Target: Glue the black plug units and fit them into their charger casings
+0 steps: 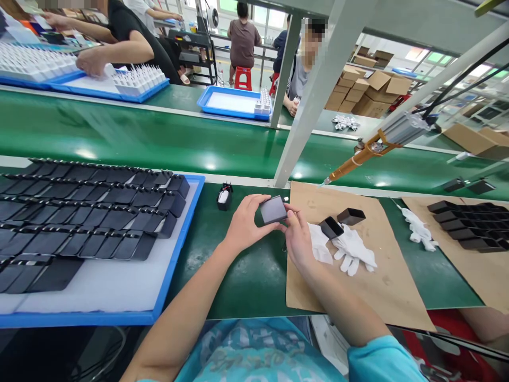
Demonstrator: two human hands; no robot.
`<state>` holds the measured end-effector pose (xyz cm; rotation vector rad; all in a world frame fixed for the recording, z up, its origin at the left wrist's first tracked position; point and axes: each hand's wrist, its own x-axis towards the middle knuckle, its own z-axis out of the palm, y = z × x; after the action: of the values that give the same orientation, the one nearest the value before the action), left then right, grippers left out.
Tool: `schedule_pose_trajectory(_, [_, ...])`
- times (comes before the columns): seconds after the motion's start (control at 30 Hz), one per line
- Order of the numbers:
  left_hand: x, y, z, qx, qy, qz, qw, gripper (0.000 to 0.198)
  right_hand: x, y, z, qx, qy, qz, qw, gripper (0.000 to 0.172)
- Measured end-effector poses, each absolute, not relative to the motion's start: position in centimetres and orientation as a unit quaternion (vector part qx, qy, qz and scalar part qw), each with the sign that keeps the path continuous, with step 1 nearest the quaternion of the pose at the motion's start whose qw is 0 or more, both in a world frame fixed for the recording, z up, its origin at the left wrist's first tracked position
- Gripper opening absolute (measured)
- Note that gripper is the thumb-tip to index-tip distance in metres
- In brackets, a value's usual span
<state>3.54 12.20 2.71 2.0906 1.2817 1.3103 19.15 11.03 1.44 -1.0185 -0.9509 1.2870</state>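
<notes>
Between my two hands is a small black rectangular case, raised over the green bench. My left hand is closed on its left side, thumb below and fingers above. My right hand grips its right end with the fingertips. Behind my left hand stands a small open black case with a white part and wires inside. To the right of my right hand, two empty black housings lie on or by white gloves on brown cardboard.
At left, a blue-rimmed tray holds rows of black cases. A dispenser with an orange nozzle hangs above the cardboard. A metal post rises behind my hands. More black housings lie far right. Co-workers sit beyond the green conveyor.
</notes>
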Motion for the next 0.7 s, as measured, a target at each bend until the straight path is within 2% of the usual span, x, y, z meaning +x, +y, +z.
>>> schedule_pose_trajectory(0.17, [3.4, 12.2, 3.0, 0.752, 0.436, 0.425, 0.252, 0.058, 19.3, 10.8, 1.6, -0.456, -0.501, 0.455, 0.578, 0.02])
schedule_pose_trajectory(0.27, [3.7, 12.0, 3.1, 0.763, 0.423, 0.417, 0.255, 0.056, 19.5, 10.9, 2.0, -0.455, -0.528, 0.428, 0.576, 0.025])
schedule_pose_trajectory(0.57, [3.6, 12.1, 2.5, 0.799, 0.417, 0.39, 0.19, 0.061, 19.5, 11.3, 1.1, -0.454, -0.518, 0.491, 0.533, 0.03])
schedule_pose_trajectory(0.7, [3.5, 11.7, 3.6, 0.803, 0.452, 0.354, 0.164, 0.062, 19.2, 11.6, 0.7, -0.454, -0.515, 0.514, 0.514, 0.027])
